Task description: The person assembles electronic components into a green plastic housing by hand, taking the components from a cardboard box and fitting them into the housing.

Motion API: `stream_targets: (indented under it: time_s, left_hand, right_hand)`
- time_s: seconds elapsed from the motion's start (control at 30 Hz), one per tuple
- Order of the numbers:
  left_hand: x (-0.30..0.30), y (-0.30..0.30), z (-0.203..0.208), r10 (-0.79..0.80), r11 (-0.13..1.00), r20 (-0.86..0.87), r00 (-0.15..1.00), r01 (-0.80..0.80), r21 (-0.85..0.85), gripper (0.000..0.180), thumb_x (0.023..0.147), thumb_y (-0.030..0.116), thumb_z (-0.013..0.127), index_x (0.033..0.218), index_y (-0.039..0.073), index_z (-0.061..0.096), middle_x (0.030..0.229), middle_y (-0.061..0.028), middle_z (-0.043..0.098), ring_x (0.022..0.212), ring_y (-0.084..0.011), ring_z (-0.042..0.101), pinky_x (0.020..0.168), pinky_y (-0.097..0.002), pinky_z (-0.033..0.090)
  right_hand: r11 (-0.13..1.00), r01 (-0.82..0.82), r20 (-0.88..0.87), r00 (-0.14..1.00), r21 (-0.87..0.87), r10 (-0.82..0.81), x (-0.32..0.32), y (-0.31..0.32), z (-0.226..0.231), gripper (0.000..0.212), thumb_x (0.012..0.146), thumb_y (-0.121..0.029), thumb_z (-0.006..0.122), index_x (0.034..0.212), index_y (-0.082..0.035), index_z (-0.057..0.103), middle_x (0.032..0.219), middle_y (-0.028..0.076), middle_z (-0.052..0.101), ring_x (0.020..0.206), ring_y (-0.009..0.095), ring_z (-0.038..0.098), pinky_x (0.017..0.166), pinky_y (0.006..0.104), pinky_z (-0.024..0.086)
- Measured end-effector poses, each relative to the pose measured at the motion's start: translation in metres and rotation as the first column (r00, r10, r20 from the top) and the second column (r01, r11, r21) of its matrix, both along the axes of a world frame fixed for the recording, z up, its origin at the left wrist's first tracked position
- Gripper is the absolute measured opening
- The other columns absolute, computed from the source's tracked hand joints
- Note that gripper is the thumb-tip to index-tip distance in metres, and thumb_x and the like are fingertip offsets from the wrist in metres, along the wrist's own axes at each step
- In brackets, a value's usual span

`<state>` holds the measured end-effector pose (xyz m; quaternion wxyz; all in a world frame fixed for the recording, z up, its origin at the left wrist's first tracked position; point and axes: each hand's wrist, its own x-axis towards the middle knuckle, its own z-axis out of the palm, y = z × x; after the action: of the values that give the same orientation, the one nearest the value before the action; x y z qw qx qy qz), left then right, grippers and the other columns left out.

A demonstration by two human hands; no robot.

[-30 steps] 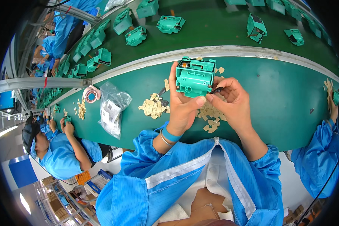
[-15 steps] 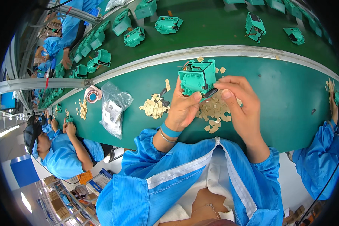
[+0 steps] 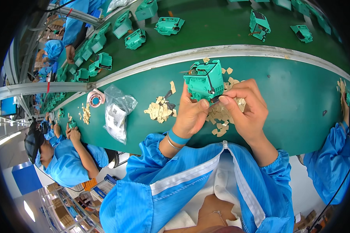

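Note:
A green plastic housing point(image 3: 201, 83), box-shaped with black strips along its edges, is raised above the table in front of me. My left hand point(image 3: 190, 118) grips it from below and the left, the thumb on its near side. At the housing's lower right corner, the thumb and forefinger of my right hand point(image 3: 248, 108) pinch the end of a small black strip point(image 3: 216, 99). Whether that strip is fixed to the housing there, I cannot tell. Beneath my hands lies a heap of beige paper scraps point(image 3: 220, 116), partly hidden.
Left of my hands are another scrap pile point(image 3: 159, 110), a clear plastic bag point(image 3: 118, 112) and a tape roll point(image 3: 95, 99). Beyond a pale rail point(image 3: 237, 50), a green belt point(image 3: 217, 27) carries several housings. Co-workers sit at left point(image 3: 68, 155) and right point(image 3: 330, 163).
My right fingertips have shifted left and down along the housing, which has tilted slightly. The housings on the belt have slid a little to the left.

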<state>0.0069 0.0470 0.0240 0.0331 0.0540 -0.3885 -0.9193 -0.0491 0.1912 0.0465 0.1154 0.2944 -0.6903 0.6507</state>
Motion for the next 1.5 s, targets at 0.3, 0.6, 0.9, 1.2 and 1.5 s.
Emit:
stream_targets:
  time_s: [0.3, 0.6, 0.9, 1.2, 1.5]
  left_hand:
    - [0.001, 0.005, 0.001, -0.02, 0.995, 0.082, 0.996, 0.012, 0.101, 0.07, 0.075, 0.022, 0.075, 0.13, 0.008, 0.035, 0.126, -0.0109, 0.048, 0.114, -0.0229, 0.05, 0.1, -0.0384, 0.041]
    - [0.003, 0.001, -0.012, -0.113, 0.94, 0.062, 0.992, 0.086, 0.329, 0.07, 0.078, 0.011, 0.071, 0.134, 0.015, 0.03, 0.12, -0.0058, 0.052, 0.111, -0.0207, 0.053, 0.095, -0.0369, 0.046]
    - [0.006, 0.002, -0.014, -0.095, 0.956, 0.066, 0.993, 0.072, 0.284, 0.063, 0.077, 0.02, 0.072, 0.127, 0.004, 0.038, 0.12, -0.0111, 0.051, 0.112, -0.0228, 0.051, 0.098, -0.0362, 0.046]
    - [0.006, 0.002, -0.014, -0.101, 0.952, 0.037, 0.994, 0.085, 0.293, 0.061, 0.078, 0.019, 0.071, 0.127, 0.004, 0.038, 0.119, -0.0105, 0.052, 0.112, -0.0223, 0.052, 0.097, -0.0357, 0.046]
    - [0.005, 0.0, -0.016, -0.133, 0.927, 0.059, 0.989, 0.103, 0.362, 0.069, 0.078, 0.013, 0.072, 0.133, 0.014, 0.031, 0.12, -0.0062, 0.051, 0.111, -0.0213, 0.053, 0.093, -0.0377, 0.047]
  right_hand:
    - [0.999, 0.018, 0.051, 0.999, -0.032, -0.016, 0.002, -0.003, 0.0, 0.01, 0.073, -0.001, 0.069, 0.079, -0.002, 0.062, 0.074, 0.007, 0.059, 0.066, 0.017, 0.05, 0.062, 0.0286, 0.037]
    - [0.998, 0.07, -0.07, 0.995, 0.0, -0.069, 0.002, -0.006, 0.001, 0.012, 0.069, 0.001, 0.07, 0.079, -0.002, 0.063, 0.074, 0.007, 0.059, 0.066, 0.019, 0.051, 0.058, 0.0295, 0.039]
    - [0.993, 0.116, -0.192, 0.975, 0.008, -0.112, 0.002, -0.007, -0.002, 0.016, 0.066, 0.002, 0.072, 0.079, -0.001, 0.064, 0.072, 0.007, 0.059, 0.064, 0.019, 0.052, 0.053, 0.0285, 0.037]
    - [0.993, 0.115, -0.227, 0.967, -0.002, -0.112, 0.002, -0.008, -0.002, 0.017, 0.065, 0.003, 0.072, 0.079, -0.001, 0.064, 0.071, 0.007, 0.058, 0.063, 0.019, 0.052, 0.051, 0.0286, 0.037]
    - [0.993, 0.114, -0.234, 0.966, 0.0, -0.111, 0.002, -0.008, -0.003, 0.016, 0.066, 0.003, 0.072, 0.079, -0.001, 0.063, 0.072, 0.008, 0.058, 0.064, 0.02, 0.052, 0.052, 0.0287, 0.038]
